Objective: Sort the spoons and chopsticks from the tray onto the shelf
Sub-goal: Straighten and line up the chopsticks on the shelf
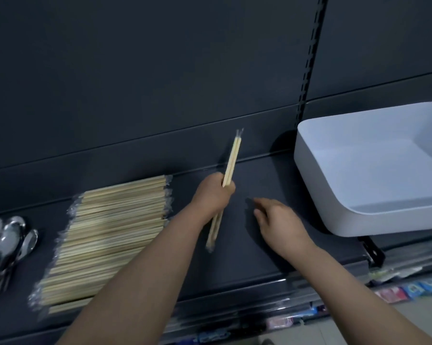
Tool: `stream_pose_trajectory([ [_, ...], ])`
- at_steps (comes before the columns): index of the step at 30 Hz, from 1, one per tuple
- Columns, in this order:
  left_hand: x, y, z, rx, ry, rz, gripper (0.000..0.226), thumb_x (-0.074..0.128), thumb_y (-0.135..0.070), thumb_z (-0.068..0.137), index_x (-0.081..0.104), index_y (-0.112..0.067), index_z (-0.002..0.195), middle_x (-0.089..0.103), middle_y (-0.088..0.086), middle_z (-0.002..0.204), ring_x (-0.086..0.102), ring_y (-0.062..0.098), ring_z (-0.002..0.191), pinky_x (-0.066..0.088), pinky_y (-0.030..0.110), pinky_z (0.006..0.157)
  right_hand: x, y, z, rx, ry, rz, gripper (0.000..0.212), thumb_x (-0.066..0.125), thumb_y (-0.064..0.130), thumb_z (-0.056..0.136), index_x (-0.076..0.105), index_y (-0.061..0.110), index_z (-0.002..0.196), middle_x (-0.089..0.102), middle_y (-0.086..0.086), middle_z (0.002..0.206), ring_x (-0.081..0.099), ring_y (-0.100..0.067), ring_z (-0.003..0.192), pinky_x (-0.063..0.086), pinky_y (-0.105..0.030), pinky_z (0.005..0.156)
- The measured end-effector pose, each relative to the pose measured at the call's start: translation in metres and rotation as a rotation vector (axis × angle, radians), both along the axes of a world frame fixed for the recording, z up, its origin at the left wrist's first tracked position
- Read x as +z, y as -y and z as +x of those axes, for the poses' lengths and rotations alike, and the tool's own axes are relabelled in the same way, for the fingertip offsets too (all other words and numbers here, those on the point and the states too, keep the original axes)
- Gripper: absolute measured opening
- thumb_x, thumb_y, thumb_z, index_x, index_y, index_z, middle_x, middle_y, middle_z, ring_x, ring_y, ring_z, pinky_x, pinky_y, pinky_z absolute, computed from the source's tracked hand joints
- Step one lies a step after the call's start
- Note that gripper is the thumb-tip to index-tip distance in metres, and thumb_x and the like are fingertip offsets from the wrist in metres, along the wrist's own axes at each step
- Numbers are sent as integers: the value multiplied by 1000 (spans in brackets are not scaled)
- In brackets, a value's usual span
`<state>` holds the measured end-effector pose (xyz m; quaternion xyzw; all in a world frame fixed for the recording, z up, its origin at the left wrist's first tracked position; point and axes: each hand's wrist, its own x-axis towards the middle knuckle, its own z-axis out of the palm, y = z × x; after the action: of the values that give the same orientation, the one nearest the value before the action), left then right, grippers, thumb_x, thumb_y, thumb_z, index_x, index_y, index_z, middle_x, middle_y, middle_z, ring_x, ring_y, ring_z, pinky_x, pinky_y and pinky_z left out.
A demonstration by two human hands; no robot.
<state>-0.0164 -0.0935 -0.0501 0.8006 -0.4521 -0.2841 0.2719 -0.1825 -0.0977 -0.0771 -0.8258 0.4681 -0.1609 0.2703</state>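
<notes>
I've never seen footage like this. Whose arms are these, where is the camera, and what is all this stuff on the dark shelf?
There is no machine here: these are a person's bare arms, filmed by a wide-angle camera worn on their head, looking down at a dark shelf. The left hand is closed around a wrapped pair of chopsticks, held above the shelf. The right hand is open, holds nothing and hovers just over the shelf. A stack of wrapped chopsticks already lies to the left, with shiny metal spoons beyond it at the picture's edge. On the right stands a white tray; the part in view looks empty.
</notes>
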Motion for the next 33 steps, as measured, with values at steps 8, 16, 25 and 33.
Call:
stream_pose_trajectory([
  [8,47,-43,1,-23,-420,-513,7,55,-11,96,59,-14,101,68,0,94,62,-5,83,47,9,75,20,-16,58,119,464,300,2,53,18,96,54,17,94,65,-3,85,61,-14,72,50,-31,63],
  [16,47,-98,30,90,-456,-592,9,55,-3,94,55,-12,94,65,3,82,64,11,76,52,27,78,23,-60,105,258,394,177,22,42,13,98,48,16,120,62,-3,102,61,-21,91,51,-42,78],
  [25,14,-216,154,842,-607,-579,41,76,-10,82,51,-6,114,60,10,96,60,15,74,54,23,62,25,-115,152,389,-197,-234,48,47,7,91,42,29,134,48,5,120,40,-16,116,26,-33,85],
  [33,-32,-275,196,542,118,-229,28,70,-29,85,61,-20,110,57,1,114,51,18,108,46,34,92,7,-154,183,389,-215,-206,40,52,31,95,46,37,134,47,11,124,36,-13,123,25,-34,95],
])
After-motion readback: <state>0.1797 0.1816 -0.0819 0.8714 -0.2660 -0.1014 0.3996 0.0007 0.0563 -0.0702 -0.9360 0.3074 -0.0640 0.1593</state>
